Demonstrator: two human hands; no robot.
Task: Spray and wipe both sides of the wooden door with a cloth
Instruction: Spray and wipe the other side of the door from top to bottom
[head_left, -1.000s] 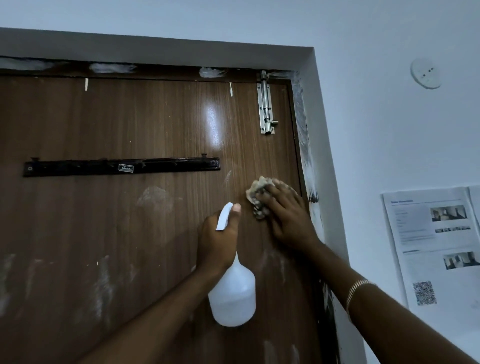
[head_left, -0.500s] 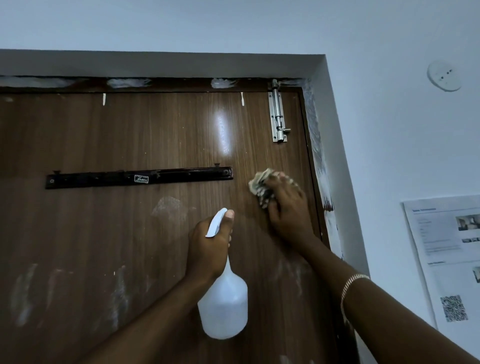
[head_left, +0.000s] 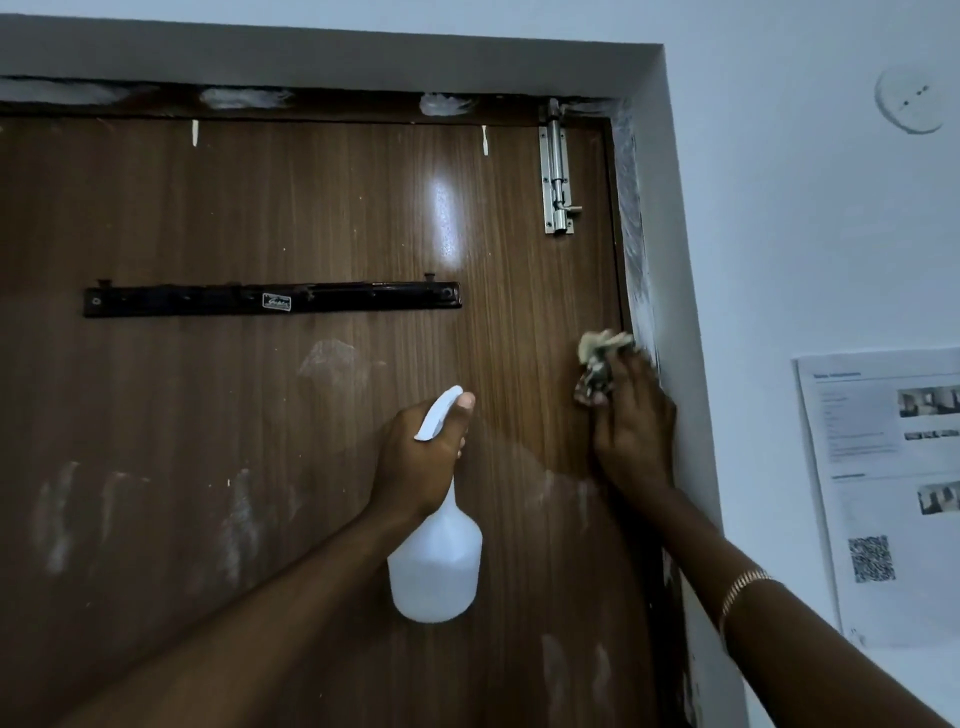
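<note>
Close head-worn view toward door (head_left: 270, 218)

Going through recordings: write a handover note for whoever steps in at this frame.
Left hand grips the white plastic spray bottle, nozzle toward the brown wooden door.
Right hand holds a crumpled pale cloth against the door's right edge, below the silver bolt latch.
Done: wiping under way on this side.
Left: pale smears across the lower door; the other side, not in view.

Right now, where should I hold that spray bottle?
Grip the spray bottle by its thin neck under the trigger, from the room side, like the left hand. Its belly is wide and round; the door is behind it.
</note>
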